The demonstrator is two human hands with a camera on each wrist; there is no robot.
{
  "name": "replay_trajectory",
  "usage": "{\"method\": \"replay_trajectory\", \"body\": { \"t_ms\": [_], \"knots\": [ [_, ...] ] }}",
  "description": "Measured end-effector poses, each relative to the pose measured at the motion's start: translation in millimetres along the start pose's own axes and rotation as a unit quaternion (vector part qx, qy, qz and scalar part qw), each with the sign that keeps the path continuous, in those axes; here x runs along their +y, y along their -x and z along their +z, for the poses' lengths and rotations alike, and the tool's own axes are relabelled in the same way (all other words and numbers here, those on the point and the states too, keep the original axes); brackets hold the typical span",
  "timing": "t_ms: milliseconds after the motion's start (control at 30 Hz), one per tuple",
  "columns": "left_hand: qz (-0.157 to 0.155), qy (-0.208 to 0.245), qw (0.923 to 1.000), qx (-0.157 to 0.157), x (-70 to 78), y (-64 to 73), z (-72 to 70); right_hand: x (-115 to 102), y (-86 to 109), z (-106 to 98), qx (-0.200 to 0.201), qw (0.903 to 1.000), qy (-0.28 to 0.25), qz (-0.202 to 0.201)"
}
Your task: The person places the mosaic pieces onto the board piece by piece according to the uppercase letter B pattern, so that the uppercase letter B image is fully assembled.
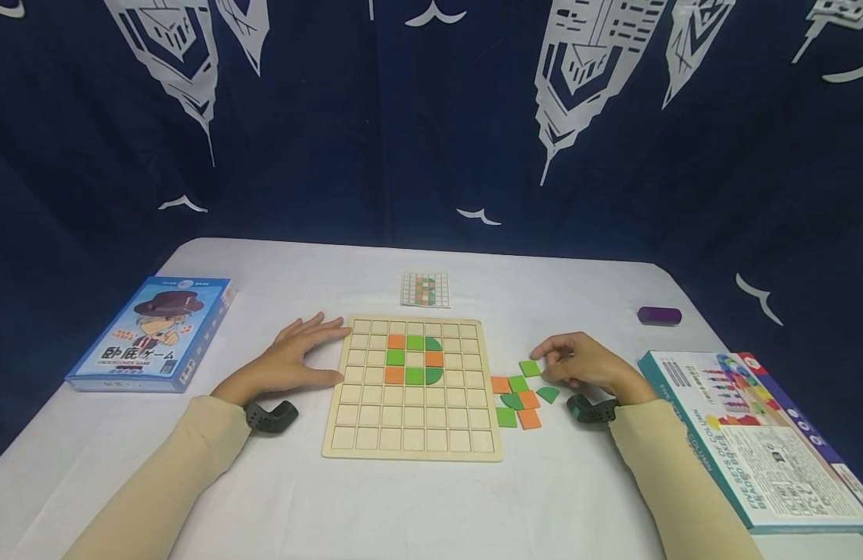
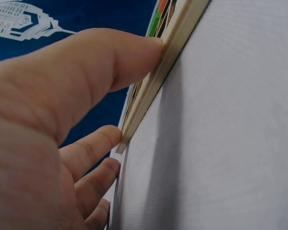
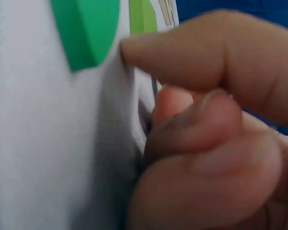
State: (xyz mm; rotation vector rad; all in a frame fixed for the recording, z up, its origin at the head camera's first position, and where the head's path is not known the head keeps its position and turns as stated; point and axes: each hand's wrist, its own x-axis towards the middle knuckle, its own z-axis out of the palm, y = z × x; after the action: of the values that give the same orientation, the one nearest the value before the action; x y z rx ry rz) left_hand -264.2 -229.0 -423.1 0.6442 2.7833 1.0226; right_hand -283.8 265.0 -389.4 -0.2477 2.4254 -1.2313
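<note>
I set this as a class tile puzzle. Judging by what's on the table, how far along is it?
Done: eight pieces form a ring on the board, round one bare cell. In hand: the left hand touches the board's edge; the right hand is beside a green tile. Remaining: loose tiles lie right of the board, and the card's pattern looks taller, so probably more rows.

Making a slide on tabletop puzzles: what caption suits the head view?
Left hand touching a wooden grid board, right hand beside loose green and orange tiles, card beyond.
</note>
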Motion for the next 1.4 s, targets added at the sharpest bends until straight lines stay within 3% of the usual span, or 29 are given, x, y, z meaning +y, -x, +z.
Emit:
{"method": "replay_trajectory", "body": {
  "t_ms": [833, 1167, 1400],
  "knots": [
    [0.002, 0.004, 1.0, 0.001, 0.5, 0.9, 0.3, -12.6, -2.6, 9.1, 0.024, 0.9989, 0.032, -0.023],
    [0.001, 0.003, 1.0, 0.001, -0.6, 0.3, 0.8, -32.5, -0.8, 25.6, 0.021, 0.9976, -0.034, -0.057],
    [0.003, 0.003, 1.0, 0.003, -0.2, 0.2, 0.9, -43.7, -0.8, 40.1, 0.0, 0.9941, -0.096, -0.051]
  ]
}}
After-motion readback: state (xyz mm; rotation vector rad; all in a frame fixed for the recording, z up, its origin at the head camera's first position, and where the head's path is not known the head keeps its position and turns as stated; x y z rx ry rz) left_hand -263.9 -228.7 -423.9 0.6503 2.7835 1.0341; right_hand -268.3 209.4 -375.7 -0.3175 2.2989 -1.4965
